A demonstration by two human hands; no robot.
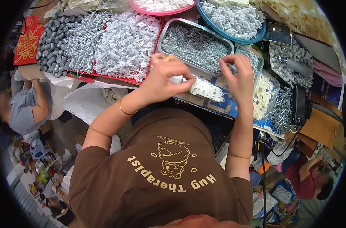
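Observation:
My left hand (168,76), with a ring and a bracelet, is closed, thumb and forefinger pressed together at the near end of a long white part (208,90) with small holes. White also shows within the curl of those fingers. The part lies at the front edge of the table. My right hand (238,74) is held up beside the right rim of a metal tray (188,62) of small screws. Its thumb and fingers are pinched together; anything between the tips is too small to make out.
Left of the tray are heaps of white plastic clips with nails (123,47), loose nails (83,43) and grey cylinders (55,47). A blue basin (262,35) of white clips stands behind. Rightward are cream pieces (262,95), long screws (281,108) and a phone (278,33). Other people sit farther off.

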